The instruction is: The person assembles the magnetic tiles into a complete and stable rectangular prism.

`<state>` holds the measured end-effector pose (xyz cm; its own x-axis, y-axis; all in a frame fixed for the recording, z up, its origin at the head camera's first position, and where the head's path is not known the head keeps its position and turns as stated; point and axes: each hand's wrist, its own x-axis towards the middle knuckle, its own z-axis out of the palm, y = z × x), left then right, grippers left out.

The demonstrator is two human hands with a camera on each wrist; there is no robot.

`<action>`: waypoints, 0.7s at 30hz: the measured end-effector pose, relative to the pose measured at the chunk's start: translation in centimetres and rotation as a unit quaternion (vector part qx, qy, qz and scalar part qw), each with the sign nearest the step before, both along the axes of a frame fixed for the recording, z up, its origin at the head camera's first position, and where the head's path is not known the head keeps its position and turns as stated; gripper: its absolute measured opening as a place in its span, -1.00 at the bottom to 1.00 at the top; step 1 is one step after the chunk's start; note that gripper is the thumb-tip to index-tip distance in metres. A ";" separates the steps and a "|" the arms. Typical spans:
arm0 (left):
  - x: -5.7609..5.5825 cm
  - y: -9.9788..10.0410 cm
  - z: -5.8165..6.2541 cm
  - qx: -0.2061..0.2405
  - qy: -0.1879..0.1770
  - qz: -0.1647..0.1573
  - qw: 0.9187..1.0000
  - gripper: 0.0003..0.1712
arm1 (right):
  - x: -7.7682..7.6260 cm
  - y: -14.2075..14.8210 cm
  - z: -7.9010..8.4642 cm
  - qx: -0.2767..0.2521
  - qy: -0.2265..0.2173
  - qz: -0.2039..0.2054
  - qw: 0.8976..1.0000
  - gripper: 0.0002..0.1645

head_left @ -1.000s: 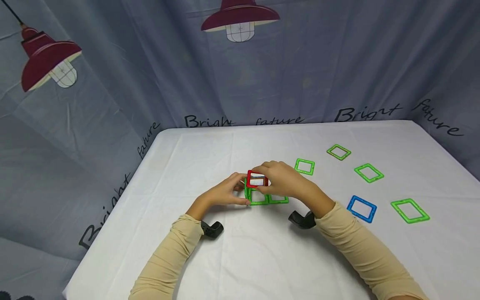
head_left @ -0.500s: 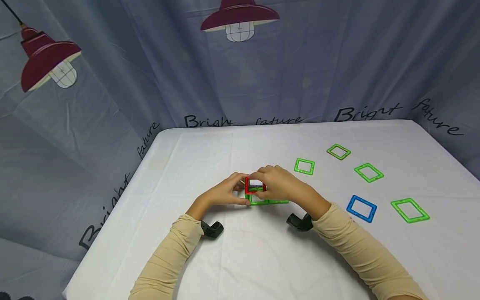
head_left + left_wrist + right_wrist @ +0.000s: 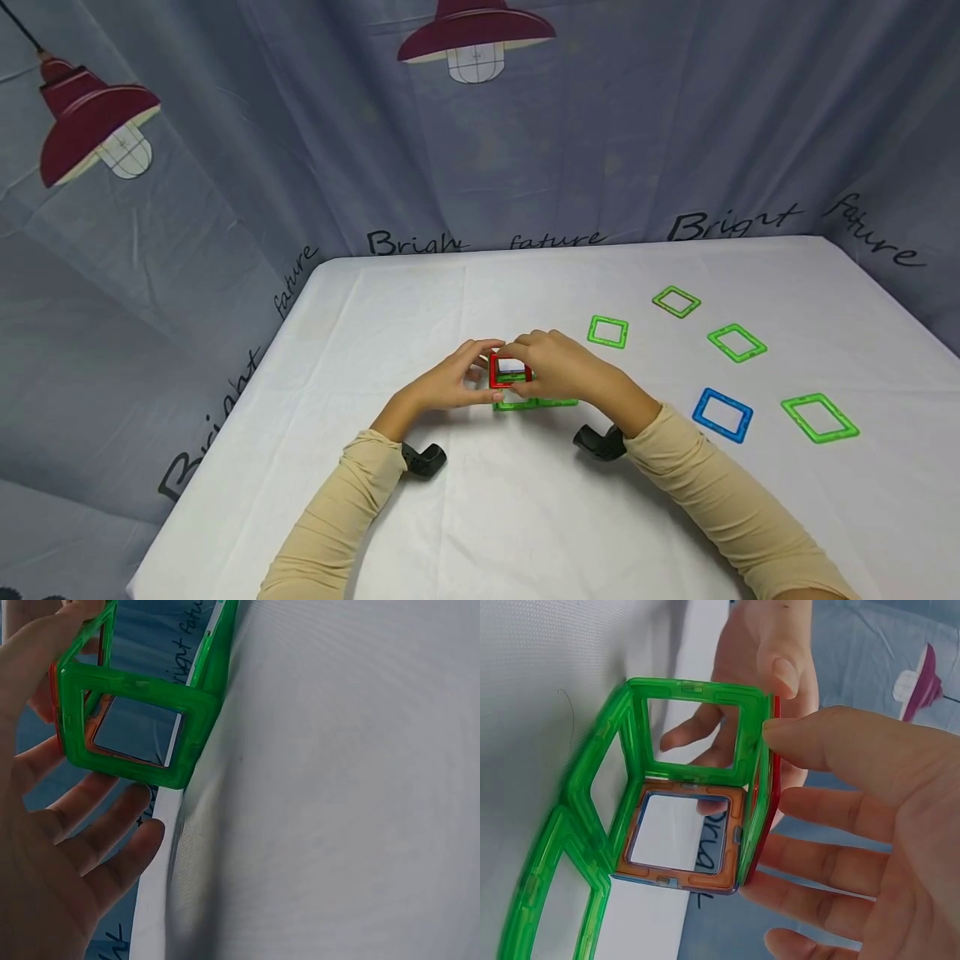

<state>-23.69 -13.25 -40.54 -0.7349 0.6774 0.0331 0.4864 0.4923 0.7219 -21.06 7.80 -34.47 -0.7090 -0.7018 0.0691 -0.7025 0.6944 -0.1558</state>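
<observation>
A small open box of square magnetic tiles has green walls (image 3: 73, 712) and an orange back tile (image 3: 682, 883), as the wrist views show. Over its top lies a red magnetic tile (image 3: 493, 372). My right hand (image 3: 562, 367) pinches the red tile's right side, its thumb at the near edge and fingers at the far edge. From the left, my left hand (image 3: 447, 382) holds the box, thumb in front and index finger behind; its other fingers spread loosely. A flat green tile (image 3: 557, 403) joins the box on the right.
Several loose green tiles, among them one behind my right hand (image 3: 592, 332) and one at far right (image 3: 789, 407), lie with a blue tile (image 3: 702, 403) on the white tabletop (image 3: 465, 517). A grey curtain (image 3: 300, 150) hangs behind. Both wrists carry black camera mounts.
The red tile, held in my right hand, has come down and slightly left onto the top of the box within the first half second. Since then both hands have stayed nearly still.
</observation>
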 end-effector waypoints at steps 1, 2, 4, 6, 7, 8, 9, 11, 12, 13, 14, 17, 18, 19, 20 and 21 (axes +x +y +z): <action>0.0 0.0 0.1 0.004 0.004 0.001 1.000 -0.16 | 0.0 0.0 0.0 0.002 -0.002 -0.003 1.000 -0.45; 0.0 0.0 0.1 0.008 0.008 0.001 1.000 -0.19 | 0.0 0.0 0.1 0.003 -0.004 -0.005 1.000 -0.44; 0.0 -0.1 0.1 0.015 0.017 0.002 1.000 -0.25 | 0.0 0.0 0.1 0.004 -0.009 -0.006 1.000 -0.44; 0.0 -0.1 0.0 0.022 0.023 0.002 0.999 -0.30 | -0.1 0.1 0.2 0.002 -0.015 -0.005 1.000 -0.42; -0.1 -0.1 -0.1 0.024 0.027 0.002 0.999 -0.31 | -0.2 0.2 0.3 -0.001 -0.020 -0.007 1.000 -0.41; -0.1 -0.1 -0.1 0.026 0.030 0.001 0.999 -0.32 | -0.2 0.4 0.4 -0.006 -0.026 -0.008 1.000 -0.40; -0.2 -0.1 -0.2 0.027 0.031 0.001 0.999 -0.31 | -0.4 0.6 0.5 -0.010 -0.034 -0.011 0.999 -0.38; -0.3 0.0 -0.2 0.028 0.031 0.000 0.999 -0.31 | -0.8 1.1 0.8 -0.021 -0.050 -0.026 0.998 -0.36; -0.3 0.0 -0.2 0.029 0.029 0.001 0.999 -0.31 | -1.0 1.5 0.8 -0.025 -0.056 -0.035 0.998 -0.35; -0.3 0.0 -0.2 0.030 0.028 0.001 0.999 -0.31 | -1.3 1.8 0.9 -0.029 -0.062 -0.044 0.997 -0.34; -0.3 0.0 -0.2 0.032 0.025 0.002 0.999 -0.31 | -1.6 2.1 1.0 -0.032 -0.067 -0.051 0.996 -0.34; -0.3 0.1 -0.1 0.035 0.018 0.003 0.999 -0.30 | -2.5 3.1 0.8 -0.039 -0.076 -0.074 0.994 -0.33; -0.2 0.1 -0.2 0.036 0.016 0.004 0.999 -0.30 | -2.8 3.4 0.7 -0.041 -0.079 -0.083 0.993 -0.33; -0.2 0.1 -0.1 0.037 0.014 0.004 0.999 -0.30 | -3.1 3.7 0.6 -0.044 -0.084 -0.093 0.991 -0.33; -0.2 0.1 -0.1 0.037 0.014 0.005 0.999 -0.29 | -3.5 4.1 0.5 -0.045 -0.086 -0.102 0.990 -0.34; -0.2 0.2 -0.1 0.036 0.014 0.005 0.999 -0.29 | -3.8 4.5 0.3 -0.046 -0.088 -0.111 0.989 -0.34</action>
